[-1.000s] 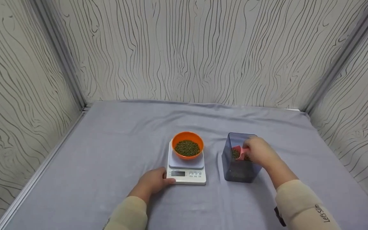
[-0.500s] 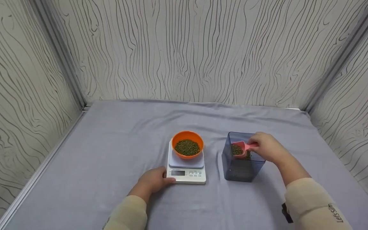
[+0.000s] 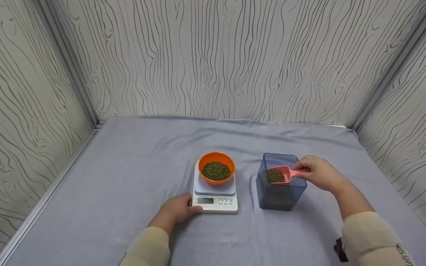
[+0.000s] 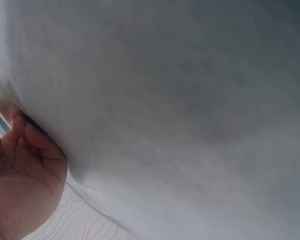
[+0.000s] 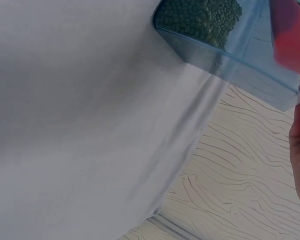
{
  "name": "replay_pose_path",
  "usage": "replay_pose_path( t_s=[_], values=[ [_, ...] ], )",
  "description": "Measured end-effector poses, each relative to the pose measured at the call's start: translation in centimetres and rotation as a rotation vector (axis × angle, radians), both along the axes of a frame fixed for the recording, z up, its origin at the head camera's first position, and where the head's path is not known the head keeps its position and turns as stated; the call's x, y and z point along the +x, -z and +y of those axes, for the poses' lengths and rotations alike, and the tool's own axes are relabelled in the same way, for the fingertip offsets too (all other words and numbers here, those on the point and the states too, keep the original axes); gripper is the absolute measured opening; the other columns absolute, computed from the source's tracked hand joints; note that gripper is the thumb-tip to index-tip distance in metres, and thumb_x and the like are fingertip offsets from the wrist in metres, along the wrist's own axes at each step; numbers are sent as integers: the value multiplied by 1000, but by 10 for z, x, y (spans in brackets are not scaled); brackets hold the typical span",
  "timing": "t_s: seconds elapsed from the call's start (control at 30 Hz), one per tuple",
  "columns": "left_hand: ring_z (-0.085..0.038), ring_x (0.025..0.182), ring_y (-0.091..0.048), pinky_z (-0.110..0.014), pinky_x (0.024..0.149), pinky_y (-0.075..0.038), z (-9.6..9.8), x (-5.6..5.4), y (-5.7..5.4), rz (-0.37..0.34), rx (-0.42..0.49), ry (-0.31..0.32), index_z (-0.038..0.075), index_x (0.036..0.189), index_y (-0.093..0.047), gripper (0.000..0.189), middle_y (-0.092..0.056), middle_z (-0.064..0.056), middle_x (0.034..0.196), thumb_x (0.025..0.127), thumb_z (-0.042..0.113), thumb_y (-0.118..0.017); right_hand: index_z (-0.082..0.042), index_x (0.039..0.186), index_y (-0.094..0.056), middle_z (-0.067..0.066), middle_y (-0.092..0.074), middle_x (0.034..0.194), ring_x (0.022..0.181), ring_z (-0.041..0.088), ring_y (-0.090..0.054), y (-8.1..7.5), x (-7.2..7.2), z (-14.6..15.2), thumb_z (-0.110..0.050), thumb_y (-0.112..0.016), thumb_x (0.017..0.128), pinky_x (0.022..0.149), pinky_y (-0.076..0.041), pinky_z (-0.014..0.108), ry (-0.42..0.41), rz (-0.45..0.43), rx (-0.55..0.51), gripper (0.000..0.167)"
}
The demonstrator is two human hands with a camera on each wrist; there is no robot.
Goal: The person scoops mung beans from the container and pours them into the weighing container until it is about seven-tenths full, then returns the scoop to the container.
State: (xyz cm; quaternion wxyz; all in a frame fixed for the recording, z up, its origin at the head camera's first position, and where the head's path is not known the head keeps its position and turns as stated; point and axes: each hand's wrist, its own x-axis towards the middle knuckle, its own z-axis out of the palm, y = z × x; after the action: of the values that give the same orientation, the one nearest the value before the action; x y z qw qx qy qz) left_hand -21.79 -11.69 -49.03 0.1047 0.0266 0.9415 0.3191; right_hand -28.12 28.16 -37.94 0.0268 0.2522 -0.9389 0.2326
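Observation:
My right hand (image 3: 320,171) pinches the handle of a pink scoop (image 3: 287,175) filled with green mung beans (image 3: 276,176). The scoop is level at the mouth of a translucent blue bin (image 3: 280,199). More beans (image 5: 200,20) lie at the bin's bottom in the right wrist view. To the left, an orange bowl (image 3: 217,157) holding mung beans sits on a white kitchen scale (image 3: 218,207). My left hand (image 3: 178,208) grips the scale's front left corner, thumb on top. Its curled fingers (image 4: 37,140) show at the scale's edge in the left wrist view.
A grey cloth (image 3: 124,166) with soft wrinkles covers the table. Wood-grain patterned panels (image 3: 213,62) enclose the back and both sides, with grey metal strips at the corners. Bowl and bin stand a short gap apart.
My right hand has drawn the scoop up from deep in the bin to its rim, shifting a little right, with beans in it. My left hand stays on the scale.

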Motion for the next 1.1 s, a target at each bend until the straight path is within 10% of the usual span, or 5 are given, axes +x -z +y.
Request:
replay_pose_path(
  t_s=[1.1],
  values=[
    [-16, 66, -45, -32, 63, -37, -1, 2, 2, 32, 7, 17, 15, 78, -51, 37, -49, 2, 68, 75, 49, -67, -6, 99, -65, 8, -58, 95, 81, 12, -53, 18, 18, 28, -26, -67, 83, 69, -46, 21, 178, -169, -281, 26]
  ],
)
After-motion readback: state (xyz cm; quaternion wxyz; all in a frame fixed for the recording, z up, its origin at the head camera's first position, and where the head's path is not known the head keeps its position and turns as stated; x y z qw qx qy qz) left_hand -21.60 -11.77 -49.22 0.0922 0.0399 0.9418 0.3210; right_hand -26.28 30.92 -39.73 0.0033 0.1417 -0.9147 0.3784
